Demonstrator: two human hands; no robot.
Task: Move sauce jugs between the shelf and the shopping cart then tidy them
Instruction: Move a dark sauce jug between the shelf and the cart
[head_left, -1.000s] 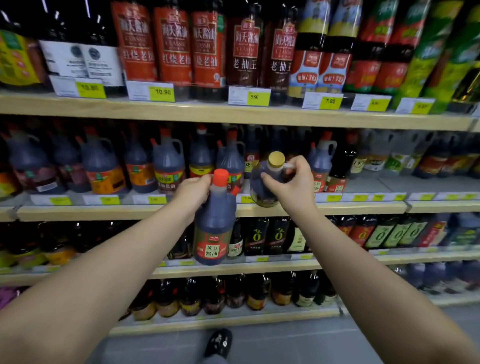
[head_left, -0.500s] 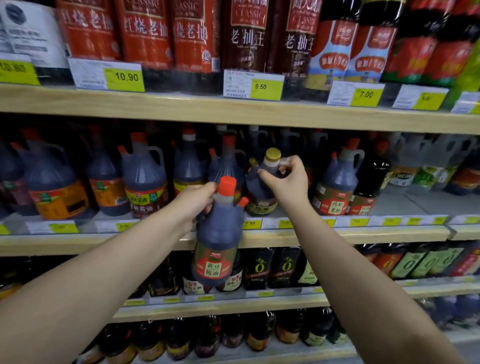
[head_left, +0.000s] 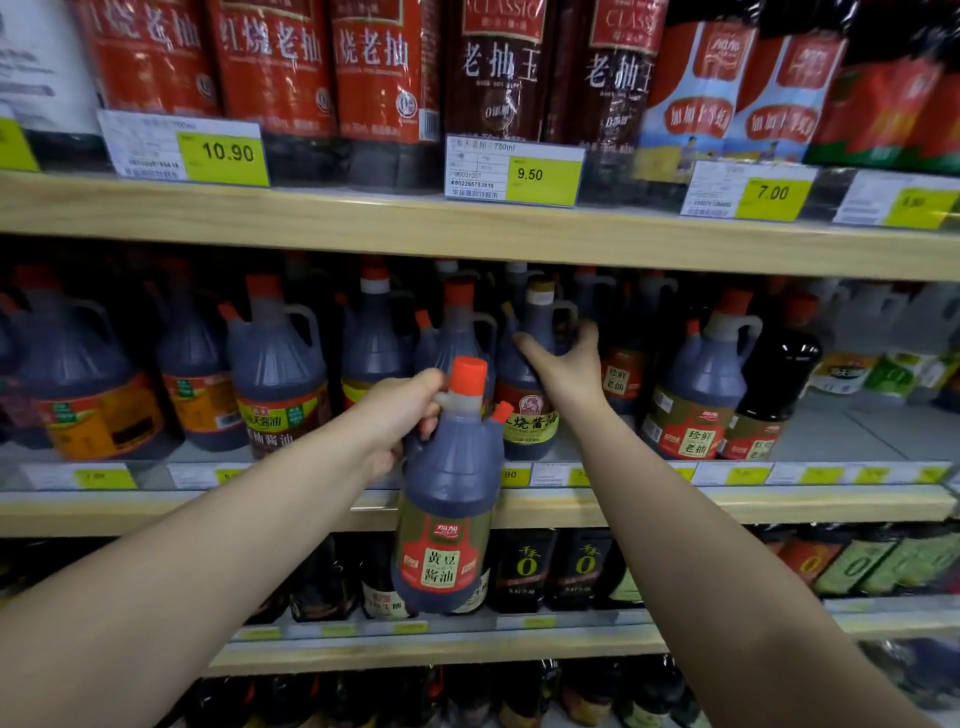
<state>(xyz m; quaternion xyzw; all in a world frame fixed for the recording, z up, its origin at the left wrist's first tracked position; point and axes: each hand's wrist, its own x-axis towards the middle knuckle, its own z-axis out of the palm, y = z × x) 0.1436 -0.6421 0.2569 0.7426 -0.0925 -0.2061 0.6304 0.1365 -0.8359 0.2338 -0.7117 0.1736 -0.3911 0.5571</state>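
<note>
Jugs (head_left: 275, 374) of dark sauce with orange-red caps stand in a row on the middle shelf (head_left: 779, 506), from the far left edge across. The left hand (head_left: 400, 415) curls round the handle of a red-capped jug (head_left: 447, 499), which hangs upright in the air in front of the shelf edge, clear of the row. Just right of it, a gold-capped jug (head_left: 530, 415) stands on the shelf among the others. The right hand (head_left: 569, 364) lies against its shoulder, thumb stretched out to the left and fingers raised beside the handle. Blur hides whether they grip it. Further right stand another jug (head_left: 706, 384) and a black bottle (head_left: 779, 384). On the shelf above, price tags (head_left: 223, 153) read 10.90, 9.50 and 7.00.
</note>
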